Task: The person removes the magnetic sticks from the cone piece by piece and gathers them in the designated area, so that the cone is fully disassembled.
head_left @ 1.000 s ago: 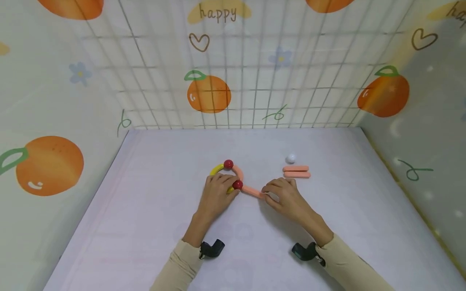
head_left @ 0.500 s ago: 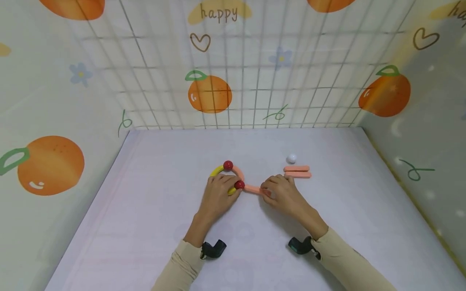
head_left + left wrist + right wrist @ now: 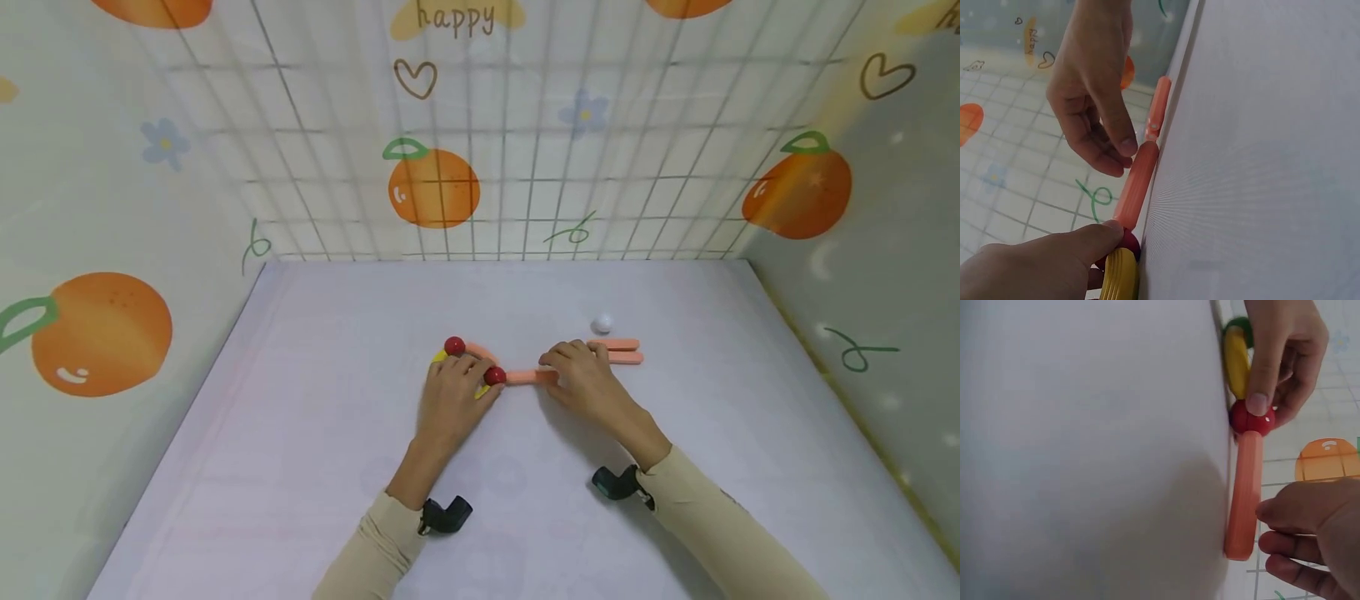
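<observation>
Low, close wrist views share one coral stick [image 3: 1245, 494]

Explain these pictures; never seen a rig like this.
No robot here: just a person's two bare hands. The wide picture comes from a head-worn camera looking forward and down; the other two come from a wrist camera on each arm. On the pale tabletop are a white ball, two loose pink sticks and yellow and pink curved pieces with red balls. The left hand pinches the nearer red ball, where a straight pink stick meets it. The right hand is by that stick's other end, fingers not wrapped round it; contact is hard to tell.
</observation>
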A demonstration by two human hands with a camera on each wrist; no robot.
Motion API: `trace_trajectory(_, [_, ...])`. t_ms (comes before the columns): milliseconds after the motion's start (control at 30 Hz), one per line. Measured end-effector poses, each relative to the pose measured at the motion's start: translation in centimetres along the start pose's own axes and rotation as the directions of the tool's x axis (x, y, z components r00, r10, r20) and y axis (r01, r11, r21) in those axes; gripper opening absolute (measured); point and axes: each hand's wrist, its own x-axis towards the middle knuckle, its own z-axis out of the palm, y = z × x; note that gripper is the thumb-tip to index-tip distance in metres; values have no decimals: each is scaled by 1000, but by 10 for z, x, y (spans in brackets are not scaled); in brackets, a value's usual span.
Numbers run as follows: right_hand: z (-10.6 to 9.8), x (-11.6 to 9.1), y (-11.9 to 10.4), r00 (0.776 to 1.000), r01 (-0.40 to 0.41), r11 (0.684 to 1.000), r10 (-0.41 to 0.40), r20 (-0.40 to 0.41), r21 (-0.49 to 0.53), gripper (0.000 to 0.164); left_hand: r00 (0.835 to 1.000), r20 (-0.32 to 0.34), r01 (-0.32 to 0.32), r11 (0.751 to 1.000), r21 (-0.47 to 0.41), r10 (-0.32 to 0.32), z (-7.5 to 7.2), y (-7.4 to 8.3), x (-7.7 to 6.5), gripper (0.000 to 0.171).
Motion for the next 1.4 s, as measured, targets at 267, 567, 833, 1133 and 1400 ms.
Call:
trace_trajectory(267, [-4, 4, 9, 997, 26, 1000, -26, 70, 0, 17, 999, 8, -47, 998, -47, 48, 0, 5, 5, 37])
trace_trajectory(567, [-16, 6, 18, 993, 106, 986, -112, -42, -127, 11, 998, -1, -64, 995, -70, 64, 0, 8, 16, 36])
trace_trajectory(833, [-47, 6, 38, 966, 78, 989, -107, -235, -128, 18, 999, -3, -39, 998, -52, 39, -4, 5, 18, 36])
trace_trajectory(1133, [-74, 2, 58, 980, 53, 993, -72, -185, -103, 24, 998, -49, -49, 992, -112, 44, -5, 1, 23, 36])
trace_trajectory(1400, [-62, -30, 73, 996, -15, 996, 7, -86, -91, 18, 1000, 0, -16, 995, -101, 16, -3, 4, 1, 35])
